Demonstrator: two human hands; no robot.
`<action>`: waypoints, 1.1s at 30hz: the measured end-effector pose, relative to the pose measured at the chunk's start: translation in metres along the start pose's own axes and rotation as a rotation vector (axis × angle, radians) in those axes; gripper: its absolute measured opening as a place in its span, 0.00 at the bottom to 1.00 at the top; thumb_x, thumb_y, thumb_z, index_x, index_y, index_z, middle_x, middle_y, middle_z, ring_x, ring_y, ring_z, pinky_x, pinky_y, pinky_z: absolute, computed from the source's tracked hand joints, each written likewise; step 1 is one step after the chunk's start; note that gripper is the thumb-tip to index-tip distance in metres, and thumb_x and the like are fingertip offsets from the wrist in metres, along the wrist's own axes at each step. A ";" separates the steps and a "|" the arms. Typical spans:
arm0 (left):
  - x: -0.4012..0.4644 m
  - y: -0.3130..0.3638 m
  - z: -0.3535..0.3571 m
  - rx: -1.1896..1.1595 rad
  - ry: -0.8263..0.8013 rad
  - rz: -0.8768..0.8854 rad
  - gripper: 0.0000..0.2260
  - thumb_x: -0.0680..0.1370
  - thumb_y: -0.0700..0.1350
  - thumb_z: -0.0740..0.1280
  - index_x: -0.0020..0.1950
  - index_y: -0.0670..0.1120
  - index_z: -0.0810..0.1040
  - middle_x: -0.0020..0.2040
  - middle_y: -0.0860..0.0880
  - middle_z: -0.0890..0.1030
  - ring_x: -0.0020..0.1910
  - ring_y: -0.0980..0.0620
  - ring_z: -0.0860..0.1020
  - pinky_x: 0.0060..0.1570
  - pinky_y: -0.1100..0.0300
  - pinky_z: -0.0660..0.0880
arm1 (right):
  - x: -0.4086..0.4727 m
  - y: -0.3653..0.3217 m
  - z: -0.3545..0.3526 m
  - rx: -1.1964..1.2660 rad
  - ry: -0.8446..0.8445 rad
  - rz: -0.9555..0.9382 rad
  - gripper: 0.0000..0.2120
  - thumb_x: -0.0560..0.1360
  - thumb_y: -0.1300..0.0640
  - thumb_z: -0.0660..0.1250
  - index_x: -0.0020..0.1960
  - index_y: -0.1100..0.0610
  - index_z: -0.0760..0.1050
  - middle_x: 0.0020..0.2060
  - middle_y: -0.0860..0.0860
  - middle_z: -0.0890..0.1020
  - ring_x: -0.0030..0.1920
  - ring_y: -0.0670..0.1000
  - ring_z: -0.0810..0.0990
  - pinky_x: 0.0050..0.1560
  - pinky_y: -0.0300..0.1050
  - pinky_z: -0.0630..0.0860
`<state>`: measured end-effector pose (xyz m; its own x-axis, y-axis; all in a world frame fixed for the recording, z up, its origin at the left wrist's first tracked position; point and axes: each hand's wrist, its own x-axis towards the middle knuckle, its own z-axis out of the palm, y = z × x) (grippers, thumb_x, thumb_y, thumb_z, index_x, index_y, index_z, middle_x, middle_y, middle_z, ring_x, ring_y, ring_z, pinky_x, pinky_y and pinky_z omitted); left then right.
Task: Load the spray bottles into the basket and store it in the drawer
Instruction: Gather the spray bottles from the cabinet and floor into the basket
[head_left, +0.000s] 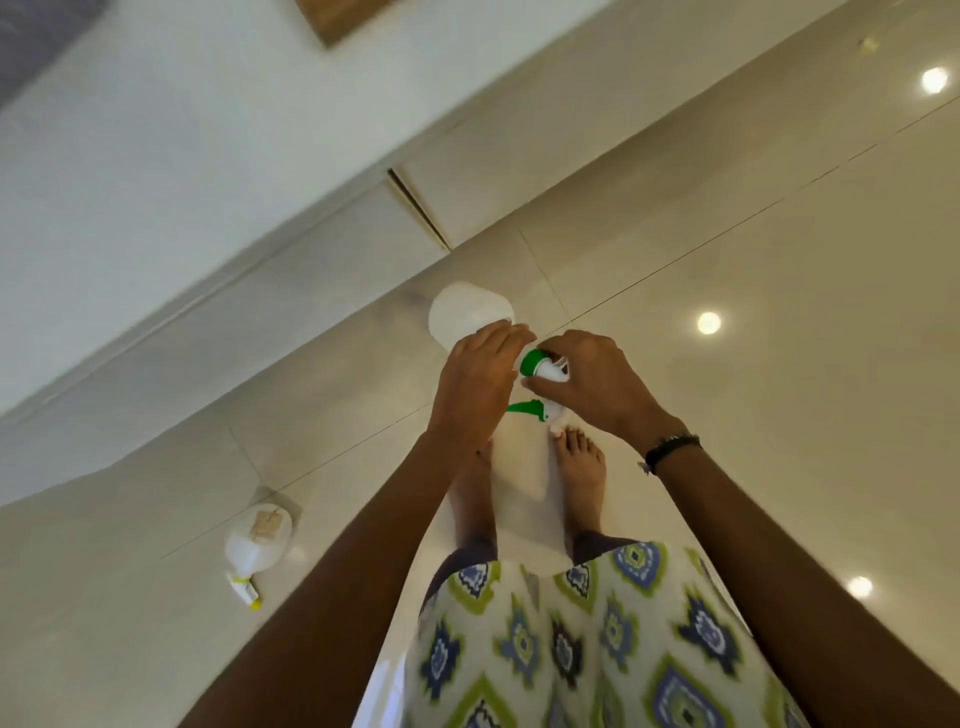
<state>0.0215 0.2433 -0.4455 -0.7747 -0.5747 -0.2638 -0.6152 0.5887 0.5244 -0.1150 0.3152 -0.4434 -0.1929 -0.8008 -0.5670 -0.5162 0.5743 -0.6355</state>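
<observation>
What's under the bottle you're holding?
Under the green-capped spray bottle lie the glossy floor tiles and bare feet. Both hands hide its middle.

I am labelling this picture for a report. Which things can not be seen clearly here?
- Head view: the green-capped spray bottle: the left hand and right hand cover its neck and trigger.
- No basket or open drawer appears in the frame.
- The label of the yellow-nozzled bottle on the floor: too small and blurred to read.
</observation>
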 end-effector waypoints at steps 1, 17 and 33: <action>-0.001 0.008 -0.009 0.008 0.004 0.017 0.16 0.70 0.45 0.73 0.55 0.39 0.81 0.52 0.42 0.84 0.53 0.42 0.82 0.56 0.49 0.76 | -0.011 -0.011 -0.011 0.000 0.009 -0.003 0.17 0.69 0.51 0.74 0.51 0.61 0.79 0.44 0.57 0.82 0.42 0.50 0.75 0.39 0.38 0.66; -0.065 0.118 -0.270 -0.246 0.447 -0.169 0.18 0.75 0.42 0.70 0.64 0.42 0.75 0.60 0.46 0.81 0.58 0.50 0.79 0.59 0.67 0.71 | -0.141 -0.275 -0.186 0.327 0.140 -0.226 0.12 0.74 0.47 0.68 0.54 0.53 0.76 0.47 0.45 0.81 0.46 0.43 0.81 0.44 0.32 0.78; -0.122 -0.061 -0.437 -0.554 0.747 -0.326 0.11 0.77 0.39 0.66 0.59 0.37 0.74 0.47 0.53 0.78 0.44 0.71 0.76 0.45 0.76 0.73 | -0.027 -0.457 -0.045 0.142 0.143 -0.606 0.22 0.75 0.59 0.67 0.68 0.58 0.69 0.65 0.53 0.76 0.65 0.52 0.73 0.64 0.47 0.72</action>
<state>0.2178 0.0293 -0.0915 -0.1704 -0.9852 0.0167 -0.4793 0.0977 0.8722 0.0884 0.0669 -0.1141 -0.0156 -0.9998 -0.0157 -0.4547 0.0211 -0.8904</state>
